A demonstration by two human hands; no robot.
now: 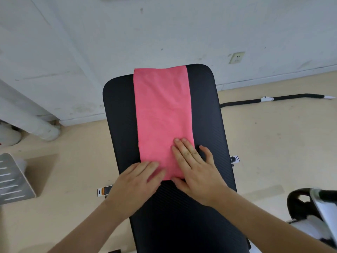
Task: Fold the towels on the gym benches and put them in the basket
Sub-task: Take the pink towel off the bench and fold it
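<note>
A pink towel (162, 114) lies folded into a long strip along the black padded gym bench (206, 110), reaching its far end. My right hand (197, 168) lies flat with straight fingers on the towel's near right corner, the little finger out on the bench pad. My left hand (136, 181) rests flat on the towel's near left corner, fingers pointing right. Neither hand grips the cloth. No basket is in view.
A white wall with a socket (236, 57) stands behind the bench. White pipes (36, 123) run down at the left, with a grey slotted panel (12, 179) below. A black bar (273, 98) lies on the floor at the right; black-and-white equipment (313, 209) stands at the lower right.
</note>
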